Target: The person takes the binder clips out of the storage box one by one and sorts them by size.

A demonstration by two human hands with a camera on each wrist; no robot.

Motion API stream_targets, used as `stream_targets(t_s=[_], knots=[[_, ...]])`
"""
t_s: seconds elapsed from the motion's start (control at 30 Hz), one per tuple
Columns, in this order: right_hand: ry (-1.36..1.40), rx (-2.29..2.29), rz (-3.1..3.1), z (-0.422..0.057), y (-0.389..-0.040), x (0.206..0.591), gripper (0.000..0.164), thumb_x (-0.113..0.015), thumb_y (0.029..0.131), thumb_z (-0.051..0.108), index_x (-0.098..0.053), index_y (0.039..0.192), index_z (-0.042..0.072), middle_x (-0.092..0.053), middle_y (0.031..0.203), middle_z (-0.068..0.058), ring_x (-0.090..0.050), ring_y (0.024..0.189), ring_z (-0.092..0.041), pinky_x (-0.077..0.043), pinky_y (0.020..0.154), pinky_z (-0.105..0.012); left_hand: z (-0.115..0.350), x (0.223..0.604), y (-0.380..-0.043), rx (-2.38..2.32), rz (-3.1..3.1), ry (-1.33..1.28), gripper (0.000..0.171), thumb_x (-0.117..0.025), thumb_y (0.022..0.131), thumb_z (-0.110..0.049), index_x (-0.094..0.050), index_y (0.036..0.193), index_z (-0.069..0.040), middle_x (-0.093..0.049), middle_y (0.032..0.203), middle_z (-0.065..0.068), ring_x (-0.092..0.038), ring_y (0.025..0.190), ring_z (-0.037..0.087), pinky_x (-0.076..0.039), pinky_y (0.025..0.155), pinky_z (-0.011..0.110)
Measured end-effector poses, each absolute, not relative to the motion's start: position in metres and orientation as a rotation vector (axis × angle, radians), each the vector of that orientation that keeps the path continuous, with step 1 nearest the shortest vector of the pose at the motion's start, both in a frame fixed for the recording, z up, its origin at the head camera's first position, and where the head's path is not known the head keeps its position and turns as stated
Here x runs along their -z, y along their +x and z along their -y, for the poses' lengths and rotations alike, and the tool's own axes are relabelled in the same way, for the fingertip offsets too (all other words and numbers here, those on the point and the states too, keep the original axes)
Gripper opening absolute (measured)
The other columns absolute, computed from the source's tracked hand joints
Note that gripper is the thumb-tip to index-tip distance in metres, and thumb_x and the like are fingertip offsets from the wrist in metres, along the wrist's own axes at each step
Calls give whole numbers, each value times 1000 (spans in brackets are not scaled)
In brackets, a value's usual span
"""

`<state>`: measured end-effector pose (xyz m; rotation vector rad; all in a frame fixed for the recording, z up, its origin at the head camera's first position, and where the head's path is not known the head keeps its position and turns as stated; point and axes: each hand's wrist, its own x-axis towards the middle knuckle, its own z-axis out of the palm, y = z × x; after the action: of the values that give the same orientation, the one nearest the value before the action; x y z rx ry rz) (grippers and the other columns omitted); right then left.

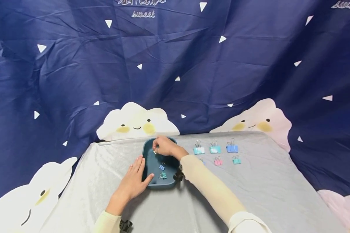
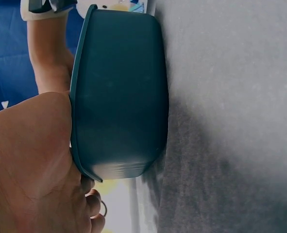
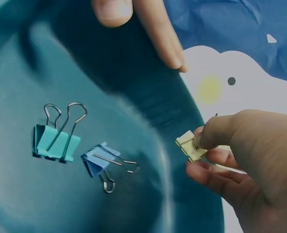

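Note:
Between thumb and fingers my right hand [image 1: 165,146] pinches a small yellow binder clip [image 3: 192,146], held up inside the far part of a dark teal tray [image 1: 159,186]. On the tray's floor lie a blue binder clip [image 3: 100,159] and a green binder clip [image 3: 57,141], their wire handles raised. My left hand [image 1: 134,179] rests on the tray's left rim with its fingers stretched out and the thumb over the near left corner. In the left wrist view, the palm lies against the tray's outer edge.
Right of the tray, larger binder clips [image 1: 215,149] stand in a back row. Smaller ones, including a pink clip [image 1: 218,161] and a green clip [image 1: 237,160], form a front row, partly hidden by my right arm. A grey cloth [image 1: 250,194] covers the table; a blue curtain [image 1: 175,48] hangs behind.

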<state>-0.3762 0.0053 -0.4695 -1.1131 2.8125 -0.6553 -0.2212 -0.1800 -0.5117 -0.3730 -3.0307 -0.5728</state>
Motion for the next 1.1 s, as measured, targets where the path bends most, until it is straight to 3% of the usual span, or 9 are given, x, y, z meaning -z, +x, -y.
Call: stream_targets(t_s=[0.23, 0.6, 1.1], knots=[[-1166, 701, -2812, -16, -369, 456, 10, -71, 100, 10, -76, 92, 14, -66, 96, 1, -56, 88, -12, -51, 81, -28, 182, 513, -221, 580, 3026, -372, 87, -56, 108, -51, -24, 167, 6, -17, 178, 21, -18, 165, 40, -22, 132, 61], [-1236, 764, -2838, -39, -351, 438, 6, -71, 100, 10, -77, 103, 11, -71, 102, -2, -64, 92, -14, -57, 86, -30, 180, 512, -220, 581, 3012, -377, 87, -57, 108, -51, -27, 166, 7, -20, 177, 23, -21, 164, 42, -24, 131, 62], [-1300, 818, -2880, -75, -332, 437, 7, -72, 100, 13, -78, 100, 15, -67, 98, 4, -58, 83, -8, -52, 77, -23, 180, 512, -220, 566, 3019, -383, 88, -56, 108, -52, -25, 166, 7, -19, 177, 24, -20, 165, 42, -24, 132, 62]])
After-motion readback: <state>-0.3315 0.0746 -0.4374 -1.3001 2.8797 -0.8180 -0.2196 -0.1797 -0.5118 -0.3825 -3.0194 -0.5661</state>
